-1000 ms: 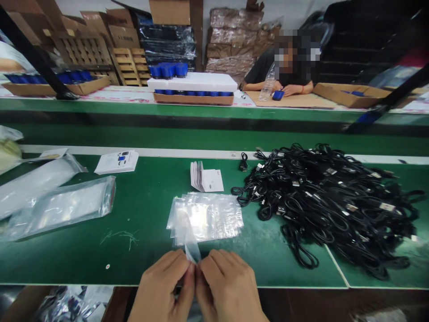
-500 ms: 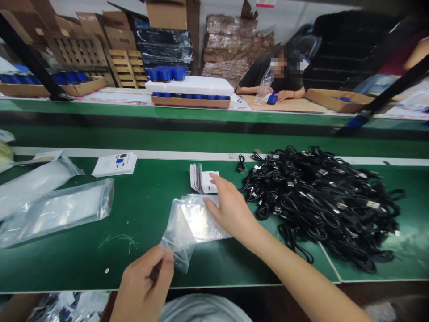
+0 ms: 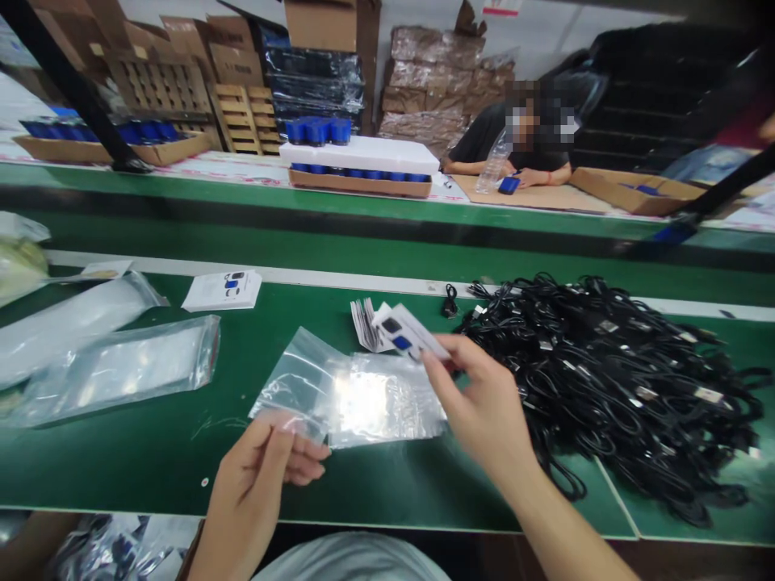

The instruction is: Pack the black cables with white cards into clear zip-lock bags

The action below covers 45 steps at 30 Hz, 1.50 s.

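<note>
My left hand pinches a small clear plastic bag and holds it up over the green belt. My right hand grips a small white leaflet with a blue and black print, lifted just above the stack of folded leaflets. Below the two hands lies a pile of clear plastic bags. A big heap of black cables sits right of my right hand.
Larger clear bags and a white booklet lie at the left of the belt. Across a second green belt stands a cardboard tray of blue parts under a white foam sheet. A person sits opposite with a bottle.
My right hand picked one leaflet off the stack and lifted it toward me. My left hand raised the clear bag higher and further left.
</note>
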Each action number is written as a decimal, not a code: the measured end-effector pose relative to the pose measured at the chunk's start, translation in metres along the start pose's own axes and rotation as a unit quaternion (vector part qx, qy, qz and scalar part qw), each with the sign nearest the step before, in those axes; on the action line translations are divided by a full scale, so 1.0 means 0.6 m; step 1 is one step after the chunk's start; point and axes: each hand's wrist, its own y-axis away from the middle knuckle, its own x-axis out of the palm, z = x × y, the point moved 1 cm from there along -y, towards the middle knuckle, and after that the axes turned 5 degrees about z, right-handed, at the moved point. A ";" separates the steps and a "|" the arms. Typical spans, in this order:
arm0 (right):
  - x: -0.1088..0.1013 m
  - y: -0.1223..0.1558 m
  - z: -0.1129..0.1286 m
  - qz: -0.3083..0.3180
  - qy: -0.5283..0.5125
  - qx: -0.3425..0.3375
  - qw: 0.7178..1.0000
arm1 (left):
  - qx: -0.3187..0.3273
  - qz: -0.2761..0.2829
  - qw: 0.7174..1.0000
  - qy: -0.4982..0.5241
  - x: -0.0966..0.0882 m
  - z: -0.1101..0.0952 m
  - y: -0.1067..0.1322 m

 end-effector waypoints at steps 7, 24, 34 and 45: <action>0.067 0.115 0.045 0.089 -0.166 -0.011 0.982 | 0.057 -0.020 0.998 -0.020 0.000 0.003 -0.022; 0.143 0.129 0.049 0.208 -0.371 0.179 0.887 | 0.266 -0.162 0.901 -0.301 0.014 -0.008 -0.015; 0.087 0.128 0.045 -0.101 -0.190 -0.154 0.964 | 0.231 -0.115 0.901 -0.348 0.002 -0.022 -0.006; 0.075 0.129 0.038 -0.064 0.092 -0.229 0.967 | 0.425 -0.034 0.792 -0.437 0.035 -0.040 0.018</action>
